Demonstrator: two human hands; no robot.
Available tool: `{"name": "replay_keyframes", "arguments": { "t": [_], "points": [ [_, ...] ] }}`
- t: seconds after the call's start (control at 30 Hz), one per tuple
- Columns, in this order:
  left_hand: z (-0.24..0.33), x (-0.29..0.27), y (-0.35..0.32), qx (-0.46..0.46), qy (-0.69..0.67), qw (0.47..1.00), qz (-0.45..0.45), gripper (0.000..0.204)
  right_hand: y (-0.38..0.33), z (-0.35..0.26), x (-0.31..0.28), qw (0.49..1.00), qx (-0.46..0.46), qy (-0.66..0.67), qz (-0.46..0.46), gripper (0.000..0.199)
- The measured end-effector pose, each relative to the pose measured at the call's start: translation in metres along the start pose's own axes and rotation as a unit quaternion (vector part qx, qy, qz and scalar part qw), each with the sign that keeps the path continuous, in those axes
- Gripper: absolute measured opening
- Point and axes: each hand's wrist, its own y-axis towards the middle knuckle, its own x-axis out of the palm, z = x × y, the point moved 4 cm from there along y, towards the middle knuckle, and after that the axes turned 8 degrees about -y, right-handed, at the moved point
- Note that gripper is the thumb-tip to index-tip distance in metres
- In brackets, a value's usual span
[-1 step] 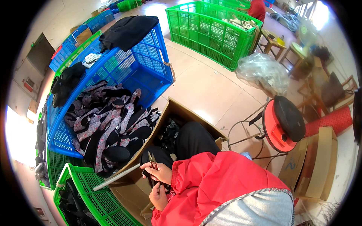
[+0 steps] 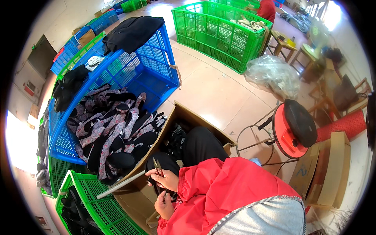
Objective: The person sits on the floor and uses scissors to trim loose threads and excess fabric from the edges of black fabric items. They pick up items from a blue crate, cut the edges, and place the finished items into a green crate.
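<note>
My right hand [image 2: 167,181] is closed around scissors [image 2: 158,167] with red on the handles. Their blades point up and away from me, a little apart. A small black piece [image 2: 150,180] shows beside the fingers of this hand; its kind is unclear. Just below and nearer, my left hand [image 2: 164,206] is closed, its fingertips pinching something dark and narrow that I cannot make out. Both hands are over my lap, above an open cardboard box [image 2: 133,200]. Black items [image 2: 177,140] lie inside the box by my knees.
At the left, a blue crate [image 2: 163,74] holds a heap of flower-patterned and black pieces [image 2: 113,129]. A green crate [image 2: 98,207] with black items stands close by. A red-seated stool [image 2: 282,129] is right. Beyond stand another green crate [image 2: 219,39], a plastic bag [image 2: 272,74] and a red-clothed person [image 2: 267,9].
</note>
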Motion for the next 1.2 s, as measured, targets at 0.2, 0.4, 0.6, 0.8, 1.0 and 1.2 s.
{"name": "replay_keyframes", "arguments": {
  "t": [0.2,0.4,0.6,0.8,1.0,1.2],
  "points": [
    [0.009,-0.031,-0.007,0.056,0.121,0.99,0.043,0.006,0.006,0.016,-0.007,1.0,-0.01,0.022,0.009,0.027],
    [0.016,-0.07,-0.009,0.074,0.214,0.971,0.075,0.006,0.01,0.018,-0.013,1.0,-0.018,0.019,0.013,0.027],
    [0.005,-0.084,-0.006,0.065,0.242,0.962,0.109,0.006,0.009,0.022,-0.014,1.0,-0.024,0.006,-0.012,0.028],
    [0.003,-0.082,-0.005,0.113,0.292,0.946,0.084,0.006,0.006,0.017,-0.016,1.0,0.01,0.003,0.001,0.03],
    [-0.023,-0.09,-0.005,0.002,0.237,0.962,0.137,0.005,0.009,0.026,-0.017,1.0,-0.005,0.007,0.001,0.032],
    [-0.039,-0.093,-0.005,-0.053,0.228,0.962,0.144,0.002,0.006,0.023,-0.016,1.0,-0.009,-0.004,-0.008,0.034]
  ]
}}
